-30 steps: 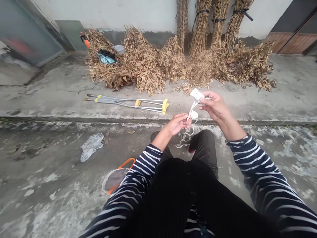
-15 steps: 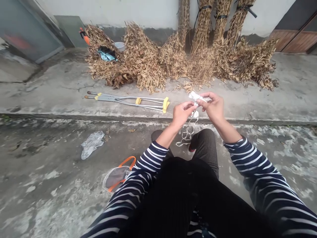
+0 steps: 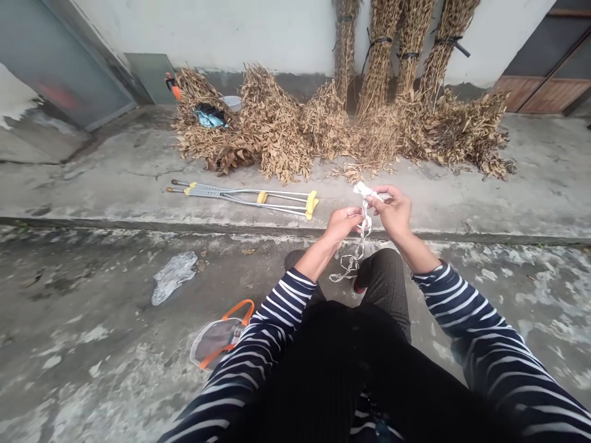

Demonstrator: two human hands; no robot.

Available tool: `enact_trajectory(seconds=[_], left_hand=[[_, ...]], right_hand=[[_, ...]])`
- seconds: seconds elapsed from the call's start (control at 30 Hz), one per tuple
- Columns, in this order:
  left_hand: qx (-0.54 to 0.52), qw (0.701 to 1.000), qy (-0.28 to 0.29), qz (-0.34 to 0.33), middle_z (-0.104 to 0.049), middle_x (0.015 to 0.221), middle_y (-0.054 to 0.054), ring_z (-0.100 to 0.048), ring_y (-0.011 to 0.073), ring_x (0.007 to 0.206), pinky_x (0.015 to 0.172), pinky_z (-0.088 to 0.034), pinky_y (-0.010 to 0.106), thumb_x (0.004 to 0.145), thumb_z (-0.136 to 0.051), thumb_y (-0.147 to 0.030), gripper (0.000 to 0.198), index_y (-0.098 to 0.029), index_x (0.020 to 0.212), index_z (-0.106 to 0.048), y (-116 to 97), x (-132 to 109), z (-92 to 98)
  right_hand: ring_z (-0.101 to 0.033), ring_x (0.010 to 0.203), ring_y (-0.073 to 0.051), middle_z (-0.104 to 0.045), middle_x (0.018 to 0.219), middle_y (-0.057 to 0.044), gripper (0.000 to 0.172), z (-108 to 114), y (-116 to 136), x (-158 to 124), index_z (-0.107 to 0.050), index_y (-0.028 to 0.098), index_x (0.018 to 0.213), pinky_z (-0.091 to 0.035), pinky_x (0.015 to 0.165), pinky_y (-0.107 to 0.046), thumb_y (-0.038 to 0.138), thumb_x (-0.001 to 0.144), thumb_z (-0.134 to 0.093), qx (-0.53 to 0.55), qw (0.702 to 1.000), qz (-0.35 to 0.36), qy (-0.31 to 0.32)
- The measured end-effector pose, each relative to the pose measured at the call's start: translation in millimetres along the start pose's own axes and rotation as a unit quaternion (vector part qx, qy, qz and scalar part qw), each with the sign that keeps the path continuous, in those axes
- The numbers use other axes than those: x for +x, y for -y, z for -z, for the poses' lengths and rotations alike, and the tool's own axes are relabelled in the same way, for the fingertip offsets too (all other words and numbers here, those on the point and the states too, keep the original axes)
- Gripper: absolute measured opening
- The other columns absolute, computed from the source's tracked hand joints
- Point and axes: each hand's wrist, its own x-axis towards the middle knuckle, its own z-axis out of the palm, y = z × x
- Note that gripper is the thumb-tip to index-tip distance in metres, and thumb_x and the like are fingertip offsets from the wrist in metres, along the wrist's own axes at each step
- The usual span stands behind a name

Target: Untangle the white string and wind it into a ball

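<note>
My right hand (image 3: 393, 208) pinches a bunched roll of white string (image 3: 362, 189), which sticks out to the left of its fingertips. Just left and slightly lower, my left hand (image 3: 343, 223) has its thumb and fingers closed on a strand of the same string. Below the hands a loose, looped tail (image 3: 351, 264) hangs down in front of my knees. The hands are close together but apart. What lies inside my fingers is partly hidden.
A pair of crutches (image 3: 249, 198) with yellow pads lies on the raised concrete step. Dried plant stalks (image 3: 277, 129) line the wall, with tied bundles (image 3: 378, 55) standing upright. A clear plastic bag (image 3: 174, 277) and an orange-handled bag (image 3: 217, 341) lie on the ground at left.
My left hand has drawn slightly down from the bunched string, and more of the strand now shows between the hands. The view has tilted up a little.
</note>
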Motion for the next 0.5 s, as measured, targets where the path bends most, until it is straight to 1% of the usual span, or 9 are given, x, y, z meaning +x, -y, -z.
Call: enact_trajectory(seconds=[0.07, 0.13, 0.17, 0.23, 0.3, 0.33, 0.37, 0.4, 0.5], left_hand=[[0.004, 1.000, 0.015, 0.013, -0.071, 0.067, 0.003, -0.066, 0.0132, 0.064, 0.064, -0.048, 0.023, 0.077, -0.075, -0.013, 0.005, -0.010, 0.080, -0.072, 1, -1, 1.2], [0.019, 1.000, 0.006, -0.002, -0.074, 0.072, 0.004, -0.067, 0.0138, 0.070, 0.070, -0.049, 0.024, 0.077, -0.073, -0.012, 0.003, -0.011, 0.080, -0.073, 1, 0, 3.9], [0.030, 0.999, -0.010, -0.019, -0.075, 0.078, 0.005, -0.067, 0.0142, 0.075, 0.073, -0.049, 0.024, 0.078, -0.072, -0.011, 0.003, -0.011, 0.080, -0.074, 2, 1, 5.6], [0.072, 0.993, -0.060, -0.076, -0.078, 0.096, 0.007, -0.068, 0.0159, 0.087, 0.078, -0.048, 0.024, 0.077, -0.073, -0.011, 0.005, -0.012, 0.081, -0.075, 2, 2, 8.7], [0.125, 0.975, -0.110, -0.147, -0.077, 0.113, 0.008, -0.067, 0.0183, 0.100, 0.080, -0.048, 0.024, 0.075, -0.076, -0.011, 0.008, -0.014, 0.082, -0.076, 1, 2, 9.9], [0.146, 0.966, -0.124, -0.174, -0.076, 0.117, 0.008, -0.067, 0.0192, 0.104, 0.080, -0.048, 0.024, 0.075, -0.078, -0.013, 0.010, -0.015, 0.084, -0.076, 1, 1, 9.3], [0.156, 0.961, -0.130, -0.190, -0.076, 0.116, 0.008, -0.066, 0.0195, 0.105, 0.079, -0.048, 0.024, 0.075, -0.078, -0.015, 0.012, -0.016, 0.087, -0.076, 1, 1, 7.9], [0.153, 0.962, -0.127, -0.190, -0.076, 0.112, 0.008, -0.067, 0.0193, 0.102, 0.077, -0.049, 0.024, 0.077, -0.079, -0.017, 0.014, -0.016, 0.090, -0.076, 0, 1, 5.7], [0.096, 0.979, -0.102, -0.151, -0.075, 0.093, 0.006, -0.066, 0.0164, 0.086, 0.067, -0.050, 0.022, 0.081, -0.076, -0.020, 0.013, -0.015, 0.092, -0.074, 0, 2, -3.0]], right_hand=[[-0.060, 0.056, -0.013, -0.068, 0.070, 0.002, 0.028, 0, 2, 0, -0.073, 0.021, 0.086, -0.047, 0.049, -0.025, 0.042, 0.070, -0.082, -0.006, 1.000, 0.004, 0.001], [-0.062, 0.059, -0.013, -0.069, 0.073, 0.001, 0.028, 2, 4, 1, -0.073, 0.021, 0.086, -0.047, 0.050, -0.025, 0.042, 0.070, -0.082, -0.008, 1.000, 0.010, -0.001], [-0.062, 0.060, -0.013, -0.070, 0.075, 0.000, 0.028, 2, 5, 2, -0.073, 0.021, 0.085, -0.047, 0.051, -0.025, 0.042, 0.069, -0.083, -0.006, 1.000, 0.010, 0.000], [-0.065, 0.063, -0.014, -0.071, 0.080, -0.001, 0.029, 4, 7, 5, -0.072, 0.021, 0.084, -0.049, 0.053, -0.026, 0.042, 0.067, -0.084, 0.009, 1.000, 0.002, 0.006], [-0.066, 0.066, -0.015, -0.072, 0.082, -0.001, 0.030, 5, 8, 8, -0.071, 0.022, 0.084, -0.051, 0.054, -0.026, 0.041, 0.066, -0.085, 0.033, 0.999, -0.013, 0.012], [-0.067, 0.067, -0.015, -0.072, 0.082, -0.001, 0.030, 5, 9, 8, -0.071, 0.022, 0.085, -0.051, 0.055, -0.027, 0.040, 0.065, -0.085, 0.042, 0.999, -0.020, 0.012], [-0.067, 0.068, -0.015, -0.072, 0.082, -0.001, 0.030, 5, 9, 8, -0.071, 0.022, 0.085, -0.052, 0.055, -0.027, 0.039, 0.065, -0.085, 0.048, 0.999, -0.022, 0.011], [-0.066, 0.067, -0.015, -0.072, 0.081, -0.001, 0.029, 4, 9, 8, -0.071, 0.022, 0.085, -0.052, 0.056, -0.027, 0.037, 0.065, -0.085, 0.047, 0.999, -0.021, 0.009], [-0.060, 0.063, -0.013, -0.072, 0.082, -0.001, 0.025, 2, 9, 6, -0.073, 0.022, 0.085, -0.051, 0.054, -0.028, 0.033, 0.066, -0.084, 0.018, 1.000, -0.005, 0.001]])
